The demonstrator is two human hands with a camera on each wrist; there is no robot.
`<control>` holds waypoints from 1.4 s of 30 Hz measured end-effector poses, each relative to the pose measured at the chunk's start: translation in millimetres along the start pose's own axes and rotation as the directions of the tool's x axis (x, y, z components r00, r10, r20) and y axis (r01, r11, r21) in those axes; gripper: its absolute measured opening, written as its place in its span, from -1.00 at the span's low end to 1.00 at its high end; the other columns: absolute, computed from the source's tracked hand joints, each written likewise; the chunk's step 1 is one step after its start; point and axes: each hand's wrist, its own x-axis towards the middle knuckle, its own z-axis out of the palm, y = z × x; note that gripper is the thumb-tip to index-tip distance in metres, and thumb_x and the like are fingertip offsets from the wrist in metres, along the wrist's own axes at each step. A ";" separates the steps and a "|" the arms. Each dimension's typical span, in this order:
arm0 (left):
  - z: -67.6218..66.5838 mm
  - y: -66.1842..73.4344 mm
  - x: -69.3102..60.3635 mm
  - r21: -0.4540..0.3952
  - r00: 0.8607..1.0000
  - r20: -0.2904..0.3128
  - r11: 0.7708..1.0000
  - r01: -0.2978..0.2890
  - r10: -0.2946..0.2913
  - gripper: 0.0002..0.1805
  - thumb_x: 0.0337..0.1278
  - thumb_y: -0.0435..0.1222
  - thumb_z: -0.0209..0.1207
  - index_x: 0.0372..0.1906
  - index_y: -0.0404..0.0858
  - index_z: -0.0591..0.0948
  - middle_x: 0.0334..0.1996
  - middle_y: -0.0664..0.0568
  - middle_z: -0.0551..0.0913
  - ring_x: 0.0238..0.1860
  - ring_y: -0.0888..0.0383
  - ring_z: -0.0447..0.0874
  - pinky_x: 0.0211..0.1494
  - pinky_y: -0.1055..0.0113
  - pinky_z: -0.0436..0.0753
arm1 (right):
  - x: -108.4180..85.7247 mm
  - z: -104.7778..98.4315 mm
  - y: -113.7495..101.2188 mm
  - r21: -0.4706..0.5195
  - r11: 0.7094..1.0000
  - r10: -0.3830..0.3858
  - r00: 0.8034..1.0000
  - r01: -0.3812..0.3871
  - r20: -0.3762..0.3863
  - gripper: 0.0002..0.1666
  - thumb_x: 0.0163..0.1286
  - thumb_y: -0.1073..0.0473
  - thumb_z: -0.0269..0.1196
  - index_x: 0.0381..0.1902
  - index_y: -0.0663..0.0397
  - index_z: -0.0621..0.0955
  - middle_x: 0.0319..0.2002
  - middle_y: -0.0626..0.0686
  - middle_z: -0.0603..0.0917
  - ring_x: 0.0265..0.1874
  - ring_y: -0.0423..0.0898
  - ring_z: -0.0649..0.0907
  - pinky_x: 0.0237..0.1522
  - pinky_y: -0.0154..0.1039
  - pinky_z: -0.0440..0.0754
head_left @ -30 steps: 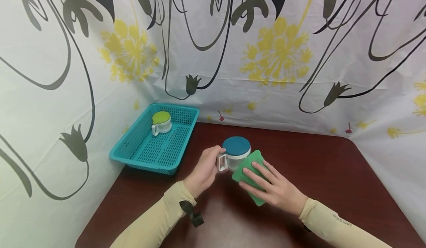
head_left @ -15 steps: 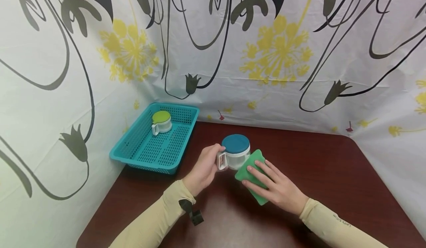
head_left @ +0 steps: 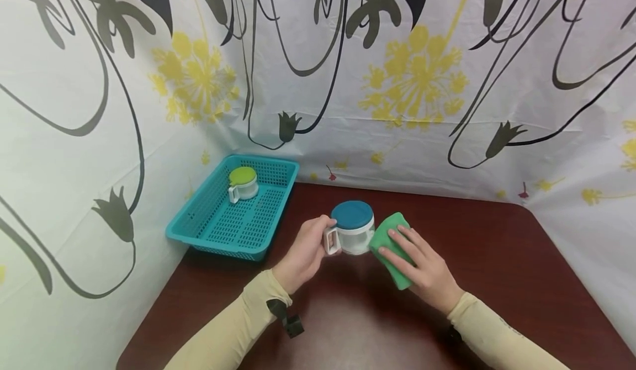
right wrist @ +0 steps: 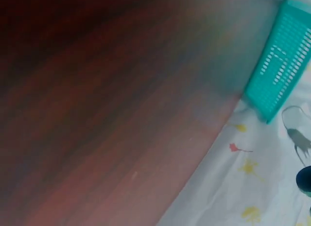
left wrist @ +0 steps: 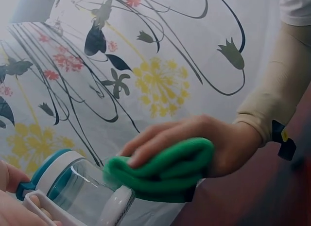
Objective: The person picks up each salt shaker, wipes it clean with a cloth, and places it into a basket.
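Blue-lidded jar (head_left: 355, 232) right in the middle here, up over the worktop (head_left: 477, 248) between the two hands, lid on and uppermost! Across from the left, then: the curtain (head_left: 59, 154), all grey stems and yellow blooms, runs down that side and along the back. Here's the basket (head_left: 240, 229), turquoise and slotted, sitting at the worktop's far left, and inside it, toward the back, a green-lidded jar (head_left: 244, 185), its white handle pointing to the near left. Next comes the left sleeve (head_left: 233, 323), pale yellow, a black wrist camera (head_left: 293, 326) strapped on, leading up to the left hand (head_left: 305, 255): fingers wrapped round the jar's handle, thumb up by the lid. Right of that, the clear wall, and there's the cloth (head_left: 397, 268), green and folded, apparently touching the jar's right side. Over it, the right hand (head_left: 427, 270), fingers laid across the top, gripping the cloth, thumb hidden from the head view. Far right, the right sleeve (head_left: 497, 328) slants in from the lower edge. The right wrist view gives mostly blurred worktop, basket at the upper right.
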 end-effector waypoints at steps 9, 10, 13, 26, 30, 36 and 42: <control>6.0 -9.3 0.2 0.041 1.000 0.009 0.999 0.008 -0.008 -0.72 0.31 -0.18 0.11 -0.10 -0.34 0.58 0.02 -0.19 0.48 0.03 -0.09 0.46 -0.05 0.15 0.63 | 34.8 0.6 -20.1 0.252 0.884 0.430 0.897 -0.395 -0.105 -0.38 0.09 0.44 0.26 0.19 0.34 0.59 0.24 0.42 0.50 0.21 0.28 0.54 0.20 -0.38 0.46; 6.7 -9.9 0.6 0.043 1.000 0.008 0.999 0.001 -0.001 -0.75 0.31 -0.19 0.11 -0.17 -0.32 0.58 0.01 -0.19 0.49 0.03 -0.09 0.47 -0.05 0.15 0.63 | 39.3 0.5 -23.5 0.272 0.860 0.469 0.879 -0.431 -0.090 -0.30 0.00 0.49 0.22 0.23 0.33 0.57 0.27 0.41 0.48 0.23 0.25 0.53 0.17 -0.42 0.44; 9.1 -10.1 1.6 0.053 1.000 0.000 0.998 -0.025 0.025 -0.78 0.32 -0.19 0.11 -0.36 -0.26 0.53 -0.04 -0.16 0.50 0.04 -0.07 0.46 0.00 0.16 0.58 | 48.5 0.4 -32.6 0.301 0.804 0.551 0.833 -0.512 -0.056 -0.17 -0.09 0.56 0.14 0.29 0.32 0.52 0.32 0.37 0.44 0.28 0.23 0.49 0.16 -0.43 0.41; 16.0 -10.9 -0.2 0.077 0.991 -0.107 0.995 -0.070 0.078 -0.77 0.26 -0.26 0.09 -0.52 -0.23 0.48 -0.28 -0.08 0.50 -0.02 -0.01 0.44 0.10 0.13 0.42 | 26.5 18.0 -46.7 0.269 0.617 0.739 0.662 -0.739 0.122 0.06 0.00 0.53 0.21 0.52 -0.04 0.30 0.45 0.01 0.34 0.37 0.02 0.41 0.25 -0.41 0.35; 14.9 -9.5 -1.5 0.101 0.989 -0.117 0.992 -0.076 0.088 -0.77 0.25 -0.25 0.09 -0.50 -0.25 0.46 -0.33 -0.07 0.47 0.00 -0.03 0.42 0.11 0.09 0.38 | 22.6 15.0 -50.2 0.343 0.395 0.816 0.497 -0.852 0.296 0.06 0.16 0.53 0.25 0.54 -0.29 0.25 0.42 -0.15 0.39 0.25 -0.13 0.49 0.11 -0.38 0.48; 12.8 -11.5 -0.6 0.137 0.993 -0.091 0.989 -0.060 0.073 -0.75 0.27 -0.24 0.08 -0.51 -0.23 0.43 -0.40 -0.05 0.41 -0.01 -0.02 0.42 0.08 0.09 0.36 | 18.1 10.5 -51.1 0.450 0.166 0.820 0.376 -0.877 0.431 -0.01 0.19 0.59 0.17 0.52 -0.20 0.30 0.35 -0.07 0.47 0.08 -0.06 0.53 -0.01 -0.30 0.54; 12.3 -14.6 -1.1 0.180 0.993 -0.092 0.982 -0.059 0.077 -0.72 0.31 -0.22 0.10 -0.50 -0.22 0.40 -0.46 -0.04 0.36 -0.14 0.00 0.44 -0.04 0.12 0.43 | 1.4 14.5 -48.3 0.492 0.149 0.824 0.383 -0.858 0.417 0.02 0.18 0.60 0.17 0.49 -0.35 0.33 0.34 -0.11 0.48 0.11 -0.04 0.54 0.03 -0.31 0.54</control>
